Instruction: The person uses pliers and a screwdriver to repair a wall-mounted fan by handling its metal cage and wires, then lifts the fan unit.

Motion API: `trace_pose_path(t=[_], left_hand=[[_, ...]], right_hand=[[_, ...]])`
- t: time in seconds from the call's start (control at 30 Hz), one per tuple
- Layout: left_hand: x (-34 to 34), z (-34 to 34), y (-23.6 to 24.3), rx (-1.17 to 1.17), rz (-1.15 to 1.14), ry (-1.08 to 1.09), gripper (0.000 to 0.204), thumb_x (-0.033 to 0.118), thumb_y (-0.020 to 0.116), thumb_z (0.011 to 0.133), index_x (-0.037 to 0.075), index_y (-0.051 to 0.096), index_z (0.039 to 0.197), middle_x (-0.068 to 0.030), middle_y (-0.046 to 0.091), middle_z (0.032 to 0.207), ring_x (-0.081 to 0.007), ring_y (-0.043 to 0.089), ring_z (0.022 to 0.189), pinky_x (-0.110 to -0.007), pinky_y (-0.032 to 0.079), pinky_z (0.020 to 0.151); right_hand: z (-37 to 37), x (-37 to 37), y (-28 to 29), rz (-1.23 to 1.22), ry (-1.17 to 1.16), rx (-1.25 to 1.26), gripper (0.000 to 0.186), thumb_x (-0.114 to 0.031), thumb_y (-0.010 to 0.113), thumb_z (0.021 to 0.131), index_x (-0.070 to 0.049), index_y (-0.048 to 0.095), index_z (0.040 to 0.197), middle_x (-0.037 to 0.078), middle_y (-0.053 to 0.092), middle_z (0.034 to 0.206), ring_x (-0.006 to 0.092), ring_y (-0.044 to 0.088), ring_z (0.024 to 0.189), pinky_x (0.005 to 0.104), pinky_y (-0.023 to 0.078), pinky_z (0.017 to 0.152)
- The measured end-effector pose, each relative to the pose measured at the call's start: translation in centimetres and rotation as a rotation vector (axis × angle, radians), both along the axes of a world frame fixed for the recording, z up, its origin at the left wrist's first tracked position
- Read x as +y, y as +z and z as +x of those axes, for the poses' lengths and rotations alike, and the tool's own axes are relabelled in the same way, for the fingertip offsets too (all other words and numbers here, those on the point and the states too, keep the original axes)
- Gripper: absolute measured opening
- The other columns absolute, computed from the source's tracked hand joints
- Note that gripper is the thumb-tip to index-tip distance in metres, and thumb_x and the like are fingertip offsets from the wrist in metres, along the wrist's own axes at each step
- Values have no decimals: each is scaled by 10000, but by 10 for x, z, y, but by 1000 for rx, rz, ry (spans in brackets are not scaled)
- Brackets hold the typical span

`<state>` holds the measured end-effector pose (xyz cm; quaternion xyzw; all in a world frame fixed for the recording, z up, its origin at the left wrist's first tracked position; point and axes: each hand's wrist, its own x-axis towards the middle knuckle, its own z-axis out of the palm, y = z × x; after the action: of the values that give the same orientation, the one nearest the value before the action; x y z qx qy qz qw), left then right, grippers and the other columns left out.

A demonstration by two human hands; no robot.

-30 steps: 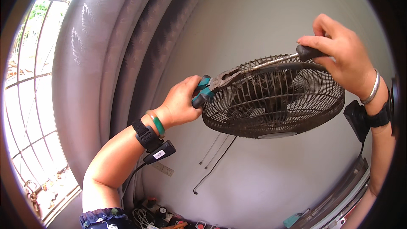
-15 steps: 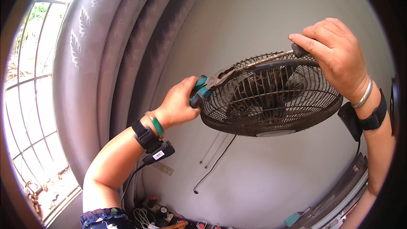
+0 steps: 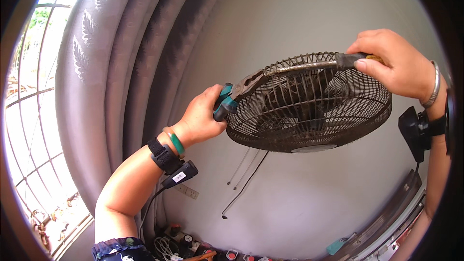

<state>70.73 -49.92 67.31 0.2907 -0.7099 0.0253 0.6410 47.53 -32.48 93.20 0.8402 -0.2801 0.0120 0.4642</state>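
A dusty black fan grille [image 3: 314, 111] with dark blades inside hangs on the wall above me. My left hand [image 3: 200, 118] grips teal-handled pliers [image 3: 224, 101], whose jaws bite the grille's left rim. My right hand [image 3: 394, 65] is closed on the dark handle of a screwdriver [image 3: 304, 65]. Its metal shaft lies across the top of the grille toward the pliers. Both wrists wear black straps, and the left also has a green bangle.
A grey pleated curtain [image 3: 111, 67] hangs to the left beside a barred window [image 3: 24, 92]. Thin cords [image 3: 246, 179] dangle from the fan down the pale wall [image 3: 314, 203]. A wall socket [image 3: 188, 192] and a cluster of plugs and cables [image 3: 183, 241] sit below.
My right hand has shifted its hold on the screwdriver handle, fingers now wrapped over it from above. My left hand and the pliers stay at the grille's rim.
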Motion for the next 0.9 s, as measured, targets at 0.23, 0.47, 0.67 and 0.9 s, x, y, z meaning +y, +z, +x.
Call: trace_pose_path(t=[0.23,0.47,0.67,0.9], left_hand=[[-2,-3,1,-2,-23,3,485,8,575,602,4,495,1081,-166,538,912,-332,528,863,-347,452,813],[2,-3,2,15,19,-18,477,14,580,600,-1,493,1069,-164,532,905,-318,523,855,-341,450,807],[1,-1,2,6,30,7,463,13,580,599,2,488,1053,-161,527,898,-319,517,840,-342,450,793],[0,0,2,-29,20,25,493,39,646,623,15,496,1092,-194,574,974,-382,577,908,-427,478,793]], right_hand=[[13,3,-3,-145,172,116,234,13,675,669,16,630,898,107,521,798,255,531,744,341,430,638],[12,-9,-14,-487,425,266,298,28,695,616,-27,613,898,90,499,848,261,507,739,353,409,609],[-3,-15,-10,-453,239,186,295,-44,744,624,-42,638,900,112,545,832,291,562,717,348,426,589],[29,16,-5,-63,-169,-17,209,-165,692,753,8,695,871,133,639,697,259,589,627,351,461,587]])
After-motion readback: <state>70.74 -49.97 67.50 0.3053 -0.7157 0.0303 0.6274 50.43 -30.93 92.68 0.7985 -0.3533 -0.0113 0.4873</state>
